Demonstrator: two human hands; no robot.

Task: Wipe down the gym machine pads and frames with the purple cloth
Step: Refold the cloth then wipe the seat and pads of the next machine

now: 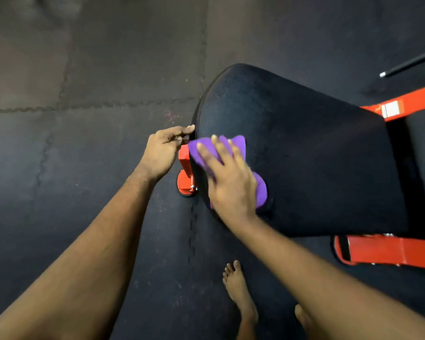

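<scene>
Your bare foot (238, 288) stands on the dark floor mat (84, 192), just below the near end of the black pad (317, 155). Your right hand (231, 182) lies on the near, rounded end of this pad. Its fingers are straight and spread, and they press the purple cloth (260, 190) flat under the palm. The cloth shows beyond the fingertips and also at the wrist side. Your left hand (161, 153) is at the pad's left rim, with the fingers bent and their tips touching the edge; whether they really pinch it, I cannot tell.

I judge that you are wiping the pad's top surface. To do it well, press with the whole palm so the cloth does not bunch. Go in long, overlapping strokes from this end toward the far end of the pad. Let the left hand steady the rim. Fold the cloth over the rounded edge too, because dirt may collect there. The orange frame (390, 251) under the pad is also part of the task; take it after the pad.
</scene>
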